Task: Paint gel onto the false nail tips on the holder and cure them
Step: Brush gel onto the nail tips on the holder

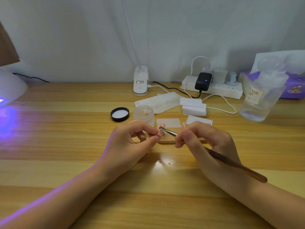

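Two hands: left (132, 139) pinching glossy pink nail tip (159, 133), right (206, 139) gripping slim metal-ferruled brush (214, 154).

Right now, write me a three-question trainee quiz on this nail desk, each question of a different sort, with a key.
1. True or false: the black lid is screwed onto the frosted jar.
2. Which of the hands holds the brush? A) left hand B) right hand C) neither
3. Fill in: the curing lamp glowing violet sits at the desk's far ____ edge.

Key
1. False: the lid lies on the wooden desk, left of the open jar.
2. B: the right hand grips the brush with its metal end at the nail tip, which the left hand pinches above the wooden holder.
3. Left.
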The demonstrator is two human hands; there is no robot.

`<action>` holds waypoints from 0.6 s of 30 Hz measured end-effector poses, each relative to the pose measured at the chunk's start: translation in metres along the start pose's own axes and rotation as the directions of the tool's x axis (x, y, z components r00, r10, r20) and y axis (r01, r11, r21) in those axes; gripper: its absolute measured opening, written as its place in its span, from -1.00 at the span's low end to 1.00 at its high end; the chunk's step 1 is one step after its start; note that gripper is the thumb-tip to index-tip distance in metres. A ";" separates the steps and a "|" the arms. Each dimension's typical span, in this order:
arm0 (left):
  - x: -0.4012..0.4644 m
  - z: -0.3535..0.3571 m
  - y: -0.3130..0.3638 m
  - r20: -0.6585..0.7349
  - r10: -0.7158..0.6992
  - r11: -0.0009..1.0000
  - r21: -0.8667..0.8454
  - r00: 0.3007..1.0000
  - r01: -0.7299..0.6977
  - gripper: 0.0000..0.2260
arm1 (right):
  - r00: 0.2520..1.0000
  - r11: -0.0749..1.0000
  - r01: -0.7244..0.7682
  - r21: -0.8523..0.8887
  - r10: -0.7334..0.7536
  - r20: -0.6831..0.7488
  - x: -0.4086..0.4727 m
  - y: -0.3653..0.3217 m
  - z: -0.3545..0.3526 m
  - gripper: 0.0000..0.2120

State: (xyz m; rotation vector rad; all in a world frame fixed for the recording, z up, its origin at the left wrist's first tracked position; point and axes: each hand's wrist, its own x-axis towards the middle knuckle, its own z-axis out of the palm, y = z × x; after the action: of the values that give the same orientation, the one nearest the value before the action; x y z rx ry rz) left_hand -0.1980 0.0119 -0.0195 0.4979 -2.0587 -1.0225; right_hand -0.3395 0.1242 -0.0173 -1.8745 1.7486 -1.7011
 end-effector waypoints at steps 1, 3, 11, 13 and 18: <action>0.000 0.000 0.000 -0.001 -0.001 1.000 0.005 1.000 0.001 -0.73 | 1.000 1.000 0.005 -0.013 -0.005 0.007 0.000 0.001 0.000 -0.70; 0.000 0.000 0.001 -0.006 -0.006 1.000 0.013 1.000 0.006 -0.74 | 1.000 0.999 0.023 -0.022 -0.023 0.013 0.001 0.002 0.001 -0.62; 0.000 0.000 0.001 -0.009 0.000 1.000 0.015 1.000 0.000 -0.77 | 0.999 0.989 0.045 0.141 -0.041 -0.031 -0.003 0.004 -0.001 -0.51; 0.000 0.000 0.000 -0.004 -0.002 1.000 0.004 1.000 0.002 -0.84 | 0.999 0.993 0.011 0.114 -0.007 -0.041 -0.002 0.005 0.000 -0.61; 0.000 0.000 -0.002 -0.003 -0.003 1.000 -0.009 1.000 0.003 -0.77 | 1.000 0.997 -0.023 0.074 0.023 -0.006 -0.001 0.005 0.001 -0.67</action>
State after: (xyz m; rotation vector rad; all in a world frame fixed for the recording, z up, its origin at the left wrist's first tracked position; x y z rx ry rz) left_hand -0.1983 0.0104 -0.0212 0.4983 -2.0508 -1.0315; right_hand -0.3420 0.1224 -0.0213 -1.8132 1.6780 -1.7417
